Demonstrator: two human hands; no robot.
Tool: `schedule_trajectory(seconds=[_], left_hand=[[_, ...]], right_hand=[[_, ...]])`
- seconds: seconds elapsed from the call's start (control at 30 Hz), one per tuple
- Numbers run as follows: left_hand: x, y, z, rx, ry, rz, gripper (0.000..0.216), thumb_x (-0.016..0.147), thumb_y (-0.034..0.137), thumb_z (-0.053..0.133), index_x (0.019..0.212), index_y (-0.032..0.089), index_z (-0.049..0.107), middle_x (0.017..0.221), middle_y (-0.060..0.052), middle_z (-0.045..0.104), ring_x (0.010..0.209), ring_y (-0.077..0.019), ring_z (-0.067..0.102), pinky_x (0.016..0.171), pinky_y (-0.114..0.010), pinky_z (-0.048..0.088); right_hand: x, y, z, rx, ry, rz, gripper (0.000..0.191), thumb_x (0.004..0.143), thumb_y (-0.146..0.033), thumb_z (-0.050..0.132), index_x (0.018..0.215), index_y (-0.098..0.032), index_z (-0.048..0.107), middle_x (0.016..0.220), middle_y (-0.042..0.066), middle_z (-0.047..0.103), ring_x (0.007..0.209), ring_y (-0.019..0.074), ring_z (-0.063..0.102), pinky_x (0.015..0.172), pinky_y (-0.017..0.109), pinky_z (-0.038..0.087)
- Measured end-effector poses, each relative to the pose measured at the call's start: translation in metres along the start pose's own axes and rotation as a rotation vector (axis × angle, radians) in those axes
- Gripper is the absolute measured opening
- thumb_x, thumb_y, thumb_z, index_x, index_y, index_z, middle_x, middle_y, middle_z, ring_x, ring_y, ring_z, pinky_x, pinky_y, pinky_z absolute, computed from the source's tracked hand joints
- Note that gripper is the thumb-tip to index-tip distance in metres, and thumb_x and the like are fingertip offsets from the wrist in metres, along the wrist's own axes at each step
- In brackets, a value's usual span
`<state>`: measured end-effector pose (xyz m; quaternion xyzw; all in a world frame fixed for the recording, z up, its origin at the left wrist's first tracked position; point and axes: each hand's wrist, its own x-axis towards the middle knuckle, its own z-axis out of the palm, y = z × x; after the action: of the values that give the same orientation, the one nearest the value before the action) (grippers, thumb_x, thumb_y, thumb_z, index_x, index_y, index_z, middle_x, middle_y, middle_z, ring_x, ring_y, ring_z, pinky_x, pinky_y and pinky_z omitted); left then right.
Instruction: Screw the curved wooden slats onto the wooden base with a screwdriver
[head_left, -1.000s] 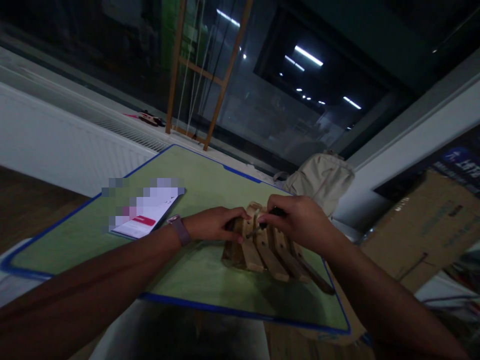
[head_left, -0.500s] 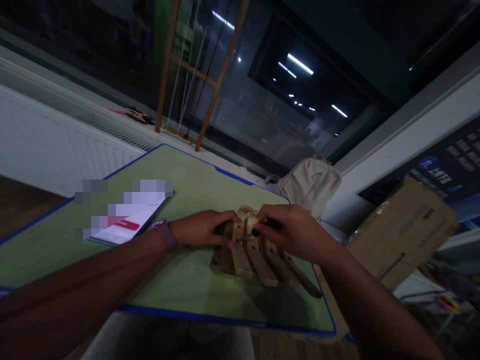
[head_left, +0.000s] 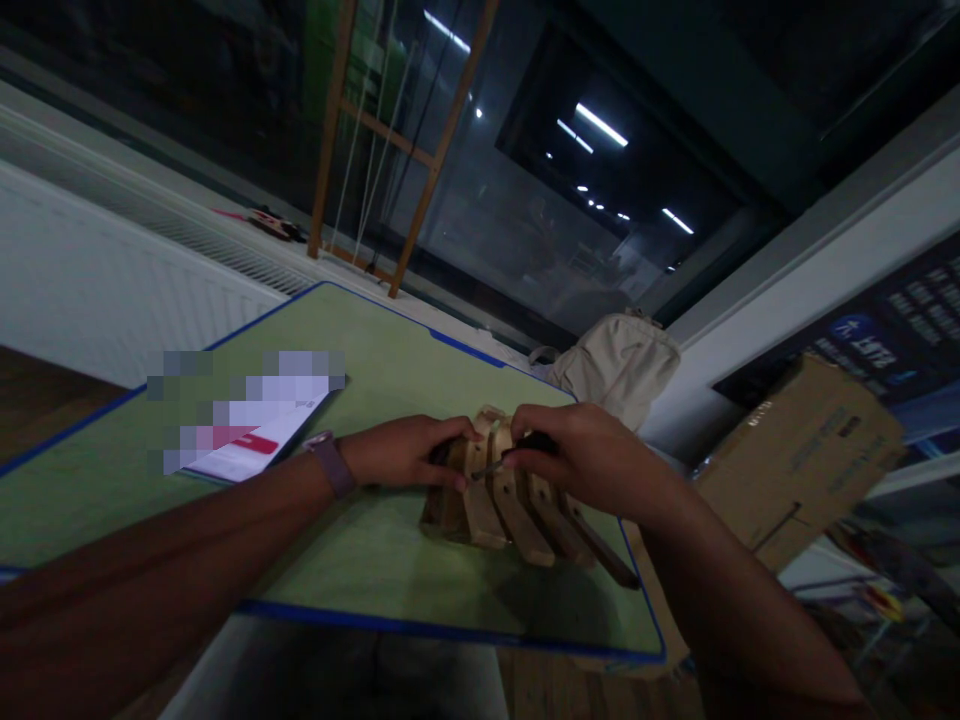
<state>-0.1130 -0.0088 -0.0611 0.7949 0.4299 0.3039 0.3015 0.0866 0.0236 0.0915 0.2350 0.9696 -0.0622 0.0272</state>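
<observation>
A wooden piece with several angled slats stands on the green table. My left hand grips its left side, with thumb and fingers closed around the edge. In my right hand is a screwdriver, its dark handle mostly hidden by the fingers. The thin metal shaft points left, and its tip is at a small hole in the left slat, near my left fingertips. Whether the tip sits on a screw is too small to tell. Other slats show similar dark holes.
A lit tablet-like screen, partly blurred out, lies left of my left wrist. Past the far edge are a beige backpack and a wooden frame with strings. A cardboard box stands at the right.
The fingers of my right hand sit slightly further forward, covering the dark front of the screwdriver handle. The left hand keeps its hold on the wooden piece. The view has shifted slightly.
</observation>
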Motion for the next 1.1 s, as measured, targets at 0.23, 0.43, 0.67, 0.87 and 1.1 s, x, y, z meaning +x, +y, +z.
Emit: schedule_trajectory(seconds=[0.23,0.43,0.67,0.87,1.1], left_hand=[[0.0,-0.002,0.001,0.008,-0.001,0.002,0.054,0.083,0.05,0.061,0.127,0.023,0.044,0.09,-0.001,0.065,0.074,-0.0163,0.059,0.064,-0.022,0.039],[0.0,-0.001,0.0,-0.001,0.014,0.028,0.054,0.082,0.052,0.061,0.126,0.025,0.046,0.084,0.001,0.064,0.07,-0.0148,0.058,0.062,-0.021,0.038],[0.001,-0.003,0.001,0.016,0.011,0.019,0.049,0.082,0.052,0.06,0.121,0.024,0.047,0.082,0.001,0.062,0.071,-0.0153,0.058,0.062,-0.022,0.038],[0.0,-0.004,0.001,0.012,0.004,0.03,0.054,0.083,0.054,0.058,0.126,0.023,0.045,0.08,0.001,0.06,0.069,-0.015,0.057,0.061,-0.021,0.037],[0.0,-0.002,0.001,0.005,-0.002,-0.003,0.055,0.082,0.053,0.06,0.125,0.022,0.045,0.084,-0.001,0.064,0.07,-0.0155,0.057,0.061,-0.022,0.037]], right_hand=[[-0.001,-0.005,-0.003,0.032,-0.036,-0.07,0.008,0.09,-0.023,0.052,0.095,-0.02,0.055,0.086,0.003,0.065,0.077,0.0147,0.058,0.066,0.025,0.037],[0.011,0.007,0.006,-0.124,0.064,-0.042,0.02,0.092,-0.033,0.051,0.08,-0.018,0.058,0.078,0.003,0.06,0.074,0.0142,0.054,0.065,0.025,0.034],[0.005,-0.011,0.017,0.001,0.16,-0.1,0.011,0.092,-0.027,0.05,0.084,-0.018,0.05,0.087,0.004,0.051,0.079,0.0153,0.049,0.069,0.027,0.036],[0.006,0.008,0.007,0.221,0.033,-0.265,0.009,0.086,-0.017,0.057,0.085,-0.019,0.049,0.09,0.003,0.051,0.087,0.0146,0.049,0.076,0.027,0.041],[-0.003,0.023,0.002,0.342,-0.071,-0.283,0.005,0.088,-0.019,0.057,0.093,-0.018,0.057,0.093,0.003,0.059,0.089,0.0135,0.055,0.079,0.027,0.043]])
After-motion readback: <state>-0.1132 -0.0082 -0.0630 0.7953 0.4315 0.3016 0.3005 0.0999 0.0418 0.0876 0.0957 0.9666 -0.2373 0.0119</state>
